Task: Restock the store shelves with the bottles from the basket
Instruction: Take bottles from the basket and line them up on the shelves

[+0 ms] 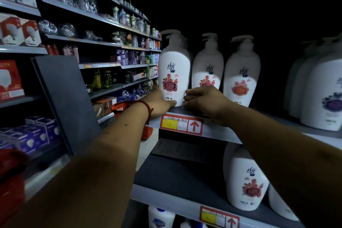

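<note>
Dim store aisle, grey shelf (187, 112). Both arms stretched forward: left hand (159, 102) and right hand (205, 101) clamped around base of white pump bottle (174, 72), red floral label, upright at shelf's front edge.

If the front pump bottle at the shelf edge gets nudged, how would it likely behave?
The pump bottle looks tall with a narrow base, so a push up high would probably tip it. Its smooth, glossy plastic may be slippery; the left hand and right hand hold it low. It stands near the shelf edge, so it could fall off.
</note>
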Demonstrator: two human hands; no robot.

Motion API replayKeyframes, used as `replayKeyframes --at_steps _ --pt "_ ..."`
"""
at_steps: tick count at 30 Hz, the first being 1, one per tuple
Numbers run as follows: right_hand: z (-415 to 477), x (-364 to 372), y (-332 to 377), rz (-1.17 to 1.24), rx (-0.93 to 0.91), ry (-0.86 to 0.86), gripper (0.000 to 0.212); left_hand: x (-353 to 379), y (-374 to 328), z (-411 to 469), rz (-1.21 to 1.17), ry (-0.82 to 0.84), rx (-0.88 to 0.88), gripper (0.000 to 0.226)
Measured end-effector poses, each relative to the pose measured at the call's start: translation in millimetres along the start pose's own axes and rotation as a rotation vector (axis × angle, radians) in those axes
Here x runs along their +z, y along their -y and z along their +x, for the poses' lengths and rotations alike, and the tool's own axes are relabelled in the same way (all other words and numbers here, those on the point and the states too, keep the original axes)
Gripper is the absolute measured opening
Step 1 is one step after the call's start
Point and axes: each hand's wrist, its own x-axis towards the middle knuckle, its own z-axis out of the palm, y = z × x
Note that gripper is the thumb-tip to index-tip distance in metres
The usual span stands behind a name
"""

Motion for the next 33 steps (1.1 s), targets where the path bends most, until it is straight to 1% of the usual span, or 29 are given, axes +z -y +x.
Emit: replayKeyframes --at_steps 2,4,5,7,8,9,11,13,15,16,17,18,19,20,21,23,25,26,28,30,31,33 --pt "-5 2 3 0.018 -0.015 -0.018 0.059 2 2 0 0.01 -0.04 -0.002 0.088" --pt "-6 -1 3 0.07 -0.044 -0.077 0.061 1 3 0 -0.016 -0.068 -0.012 0.091" --pt "-9 -3 5 0.086 -0.059 -0.097 0.055 1 2 0 -0.026 -0.079 -0.015 0.097" --pt "-16 -11 8 0.06 -0.09 -0.114 0.035 0 1 -2 -0.02 -0.099 -0.046 0.115" --pt "-19 -19 8 0.023 -0.109 -0.136 0.031 1 -1 -4 -0.002 -0.118 -0.059 0.12" --pt "-21 -30 6 -0.027 -0.131 -0.159 0.031 2 -1 -4 0.004 -0.158 -0.064 0.121" --pt "-25 -54 1 -0.149 -0.175 -0.226 0.034 5 0 -10 -0.074 -0.31 -0.027 0.115" --pt "-27 -80 -8 -0.235 -0.199 -0.307 0.03 7 -4 -22 -0.201 -0.564 0.042 0.102" --pt "-28 -99 -21 -0.229 -0.193 -0.362 0.026 13 -18 -37 -0.182 -0.824 0.186 0.081" --pt "-30 -105 -27 -0.211 -0.178 -0.367 0.028 18 -32 -45 -0.163 -0.891 0.289 0.066" --pt "-30 -108 -33 -0.199 -0.163 -0.355 0.033 25 -48 -52 -0.181 -0.888 0.378 0.051" --pt "-30 -109 -39 -0.187 -0.155 -0.336 0.042 33 -64 -54 -0.206 -0.826 0.433 0.038" --pt "-29 -109 -42 -0.18 -0.149 -0.308 0.049 41 -78 -52 -0.213 -0.739 0.444 0.028" --pt "-30 -107 -41 -0.174 -0.141 -0.264 0.052 49 -90 -48 -0.208 -0.633 0.402 0.022" --pt "-30 -104 -38 -0.183 -0.13 -0.21 0.052 56 -98 -41 -0.184 -0.513 0.316 0.019" --pt "-33 -101 -32 -0.246 -0.101 -0.101 0.046 67 -107 -26 -0.023 -0.305 0.122 0.021" --pt "-30 -98 -33 -0.301 -0.092 -0.06 0.043 73 -105 -17 0.093 -0.172 0.022 0.023" --pt "-30 -96 -32 -0.322 -0.085 -0.046 0.044 75 -102 -16 0.09 -0.138 0.01 0.021" --pt "-28 -90 -30 -0.378 -0.085 -0.002 0.04 75 -94 -13 0.04 -0.154 0.015 0.015" --pt "-24 -84 -26 -0.443 -0.101 0.022 0.017 76 -88 -10 -0.005 -0.184 0.022 0.016" --pt "-20 -81 -26 -0.453 -0.105 0.035 0.018 77 -87 -10 -0.012 -0.181 0.029 0.015" --pt "-14 -74 -25 -0.419 -0.069 0.051 0.029 81 -87 -9 0.0 -0.166 0.032 0.013"
